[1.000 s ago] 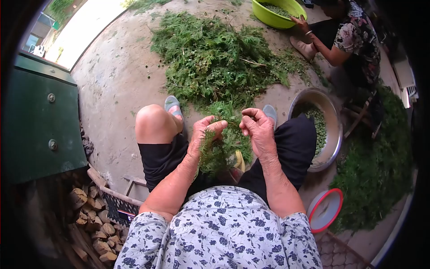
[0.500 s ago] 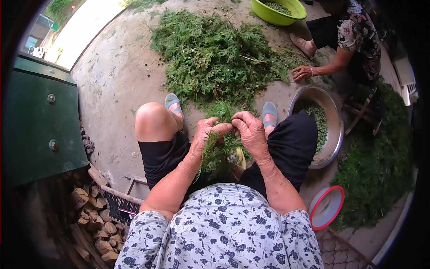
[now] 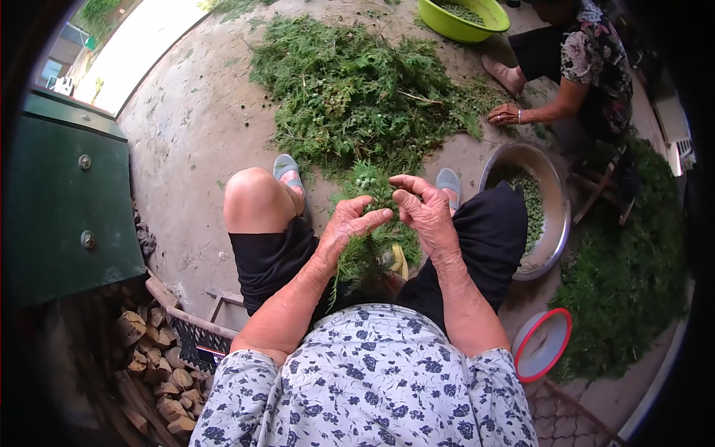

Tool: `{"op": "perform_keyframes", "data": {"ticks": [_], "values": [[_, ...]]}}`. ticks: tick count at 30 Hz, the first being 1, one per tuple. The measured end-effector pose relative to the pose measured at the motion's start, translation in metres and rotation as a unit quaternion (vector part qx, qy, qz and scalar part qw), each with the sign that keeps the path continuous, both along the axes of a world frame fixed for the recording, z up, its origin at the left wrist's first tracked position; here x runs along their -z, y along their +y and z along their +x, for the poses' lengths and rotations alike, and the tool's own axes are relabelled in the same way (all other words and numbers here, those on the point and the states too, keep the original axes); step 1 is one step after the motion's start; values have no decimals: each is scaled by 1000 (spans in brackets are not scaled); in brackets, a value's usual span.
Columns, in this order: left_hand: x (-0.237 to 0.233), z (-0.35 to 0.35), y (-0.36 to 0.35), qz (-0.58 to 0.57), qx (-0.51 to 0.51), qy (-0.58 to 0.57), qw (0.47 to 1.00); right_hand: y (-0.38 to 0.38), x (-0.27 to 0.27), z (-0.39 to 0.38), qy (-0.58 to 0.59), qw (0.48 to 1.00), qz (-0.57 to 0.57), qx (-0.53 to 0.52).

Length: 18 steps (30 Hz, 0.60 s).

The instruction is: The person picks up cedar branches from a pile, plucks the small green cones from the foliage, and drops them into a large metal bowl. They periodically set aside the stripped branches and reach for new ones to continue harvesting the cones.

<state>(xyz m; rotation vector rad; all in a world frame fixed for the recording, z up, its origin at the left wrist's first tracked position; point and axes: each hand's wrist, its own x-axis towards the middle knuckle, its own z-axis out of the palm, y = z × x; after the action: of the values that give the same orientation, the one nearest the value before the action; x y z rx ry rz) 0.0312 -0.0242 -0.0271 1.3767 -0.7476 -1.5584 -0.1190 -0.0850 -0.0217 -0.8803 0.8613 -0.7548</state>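
My left hand (image 3: 350, 229) is closed around a leafy green conifer sprig (image 3: 366, 195) between my knees. Small pale green cones (image 3: 365, 181) cluster near the sprig's upper end. On the sprig's right side is my right hand (image 3: 424, 216), its thumb and forefinger bent and slightly apart. I make out nothing between those fingers. Lower foliage hangs below my hands over a partly hidden yellow item (image 3: 399, 262). Past my feet lies a large heap of cut conifer branches (image 3: 357, 97).
By my right knee stands a metal basin (image 3: 555, 242) of green cones. Behind it a co-worker's hand (image 3: 505, 115) is low over scattered cones. A lime-green basin (image 3: 454, 28), a red-rimmed bowl (image 3: 527, 365), more branches (image 3: 618, 290), firewood (image 3: 167, 387) and a green cabinet (image 3: 67, 201) surround me.
My right hand's fingertips have separated and shifted slightly right and up. The sprig's cone cluster now shows above my left hand, which still holds the sprig.
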Motion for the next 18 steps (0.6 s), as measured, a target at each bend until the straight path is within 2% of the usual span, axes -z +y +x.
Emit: {"op": "perform_keyframes", "data": {"ticks": [2, 3, 6, 8, 13, 15, 16, 18], "values": [[10, 4, 0, 2, 50, -62, 997, 2, 9, 4, 104, 990, -97, -15], [10, 4, 1, 2, 50, -62, 997, 2, 12, 5, 121, 985, -121, -12], [6, 3, 1, 28, 22, -67, 997, 4, 14, 4, 118, 989, -86, 30], [3, 5, 0, -16, -14, -2, 1000, 5, 14, 4, 118, 989, -83, 41], [11, 3, 4, 12, -70, 57, 996, 11, 12, 7, 160, 977, -129, 49], [10, 1, 4, 15, -72, 27, 997, 15, 13, 10, 262, 920, -280, 79], [10, 1, 4, 14, -72, 27, 997, 13, 16, 9, 263, 920, -280, 79], [7, 0, 6, 8, -74, 38, 997, 6, 25, 3, 341, 831, -406, 170]]}}
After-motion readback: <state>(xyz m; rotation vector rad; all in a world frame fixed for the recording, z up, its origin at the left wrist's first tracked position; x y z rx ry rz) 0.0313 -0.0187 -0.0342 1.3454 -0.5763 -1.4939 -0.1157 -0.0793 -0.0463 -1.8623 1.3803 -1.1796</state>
